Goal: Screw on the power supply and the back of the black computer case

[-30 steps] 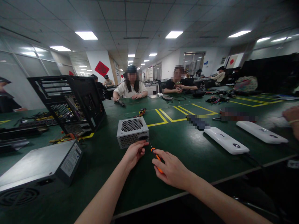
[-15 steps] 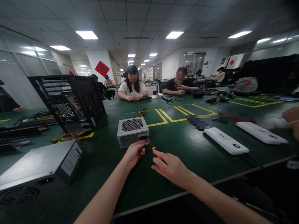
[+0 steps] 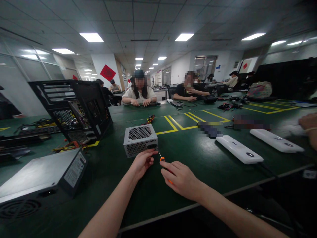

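Observation:
A small silver computer power supply (image 3: pixel 131 142) with a perforated casing sits on the green tabletop in front of me. My right hand (image 3: pixel 182 178) is closed around the orange handle of a screwdriver (image 3: pixel 162 159). Its thin shaft slants up and left to the casing's lower right corner, by the black socket (image 3: pixel 152 146). At that corner my left hand (image 3: pixel 143 163) has its fingers curled together, the fingertips beside the screwdriver tip. Whatever those fingertips pinch, if anything, is too small to make out.
A larger power supply (image 3: pixel 42 175) lies at the left front, with an open black computer case (image 3: pixel 74 109) behind it. Two white power banks (image 3: pixel 239 150) and blurred objects are on the right. Co-workers sit across the table; another person's hand (image 3: pixel 308 124) shows at the right edge.
My right hand has turned slightly around the screwdriver handle, covering more of the orange. My left hand and the power supply have stayed in place.

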A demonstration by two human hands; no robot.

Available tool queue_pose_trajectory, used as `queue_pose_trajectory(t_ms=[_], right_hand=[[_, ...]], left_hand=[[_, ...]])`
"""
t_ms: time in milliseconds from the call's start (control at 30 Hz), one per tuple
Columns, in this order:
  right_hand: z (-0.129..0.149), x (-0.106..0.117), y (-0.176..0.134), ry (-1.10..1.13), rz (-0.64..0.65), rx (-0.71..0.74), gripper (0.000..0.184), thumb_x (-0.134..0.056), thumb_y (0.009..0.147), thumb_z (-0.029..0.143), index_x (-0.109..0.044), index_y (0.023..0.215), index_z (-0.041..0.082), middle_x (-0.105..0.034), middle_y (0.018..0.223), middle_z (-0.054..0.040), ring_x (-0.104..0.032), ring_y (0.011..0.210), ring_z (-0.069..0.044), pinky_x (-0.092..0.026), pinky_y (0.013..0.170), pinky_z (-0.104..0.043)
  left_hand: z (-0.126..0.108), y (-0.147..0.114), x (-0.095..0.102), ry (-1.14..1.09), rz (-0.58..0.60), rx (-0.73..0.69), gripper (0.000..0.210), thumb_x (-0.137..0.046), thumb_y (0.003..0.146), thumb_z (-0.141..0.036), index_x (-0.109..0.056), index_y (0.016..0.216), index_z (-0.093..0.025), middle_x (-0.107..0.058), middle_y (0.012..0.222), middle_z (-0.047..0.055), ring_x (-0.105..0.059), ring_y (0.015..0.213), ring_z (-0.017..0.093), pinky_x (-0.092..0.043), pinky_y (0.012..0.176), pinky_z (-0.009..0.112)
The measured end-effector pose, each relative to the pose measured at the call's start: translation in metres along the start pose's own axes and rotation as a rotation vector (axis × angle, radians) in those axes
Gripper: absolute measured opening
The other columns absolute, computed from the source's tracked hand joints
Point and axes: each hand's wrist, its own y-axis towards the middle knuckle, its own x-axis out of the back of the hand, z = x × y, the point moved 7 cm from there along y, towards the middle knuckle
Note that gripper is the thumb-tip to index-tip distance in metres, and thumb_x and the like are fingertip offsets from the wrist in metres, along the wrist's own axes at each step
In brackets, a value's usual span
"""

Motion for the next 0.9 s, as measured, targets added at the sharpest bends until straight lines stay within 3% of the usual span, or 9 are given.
queue_pose_trajectory(t_ms=[133, 333, 567, 700, 900], right_hand=[[-0.005, 0.004, -0.001, -0.011, -0.048, -0.063, 0.013, -0.044, 0.082, 0.018, -0.055, 0.088, 0.016, -0.055, 0.105, -0.0112, -0.055, 0.08, -0.016, -0.046, 0.068, -0.028], [-0.005, -0.003, -0.003, 0.054, 0.06, -0.066, 0.025, -0.046, 0.077, 0.012, -0.05, 0.101, 0.014, -0.048, 0.115, -0.0133, -0.052, 0.096, -0.02, -0.046, 0.078, -0.03], [-0.012, 0.007, -0.003, -0.031, -0.105, -0.14, 0.015, -0.045, 0.083, 0.021, -0.051, 0.096, 0.016, -0.055, 0.1, -0.0102, -0.057, 0.081, -0.016, -0.048, 0.066, -0.027], [-0.008, 0.007, -0.001, 0.01, -0.049, -0.124, 0.012, -0.048, 0.081, 0.021, -0.052, 0.091, 0.016, -0.052, 0.104, -0.0111, -0.056, 0.084, -0.017, -0.048, 0.071, -0.029], [-0.005, -0.003, -0.002, 0.045, 0.085, -0.089, 0.029, -0.05, 0.073, 0.011, -0.05, 0.102, 0.014, -0.047, 0.118, -0.0129, -0.053, 0.096, -0.02, -0.046, 0.079, -0.032]], left_hand=[[0.0, 0.0, 0.001, 0.005, 0.004, -0.008, 0.031, -0.055, 0.071, -0.01, -0.056, 0.102, -0.008, -0.058, 0.106, 0.015, -0.045, 0.047, 0.001, -0.034, 0.04, 0.014], [0.001, 0.002, 0.001, 0.005, 0.012, -0.006, 0.032, -0.055, 0.07, -0.01, -0.056, 0.102, -0.008, -0.058, 0.106, 0.015, -0.045, 0.047, 0.002, -0.034, 0.04, 0.014], [0.001, 0.001, 0.0, 0.0, 0.022, -0.009, 0.032, -0.055, 0.071, -0.01, -0.055, 0.103, -0.007, -0.058, 0.106, 0.016, -0.045, 0.048, 0.002, -0.034, 0.04, 0.015], [0.0, 0.001, 0.0, -0.006, 0.027, -0.009, 0.032, -0.054, 0.072, -0.01, -0.055, 0.103, -0.008, -0.058, 0.107, 0.016, -0.045, 0.048, 0.002, -0.035, 0.041, 0.015], [0.0, 0.002, 0.0, 0.01, 0.018, -0.015, 0.031, -0.055, 0.071, -0.011, -0.056, 0.102, -0.008, -0.058, 0.106, 0.016, -0.044, 0.048, 0.002, -0.033, 0.04, 0.015]])
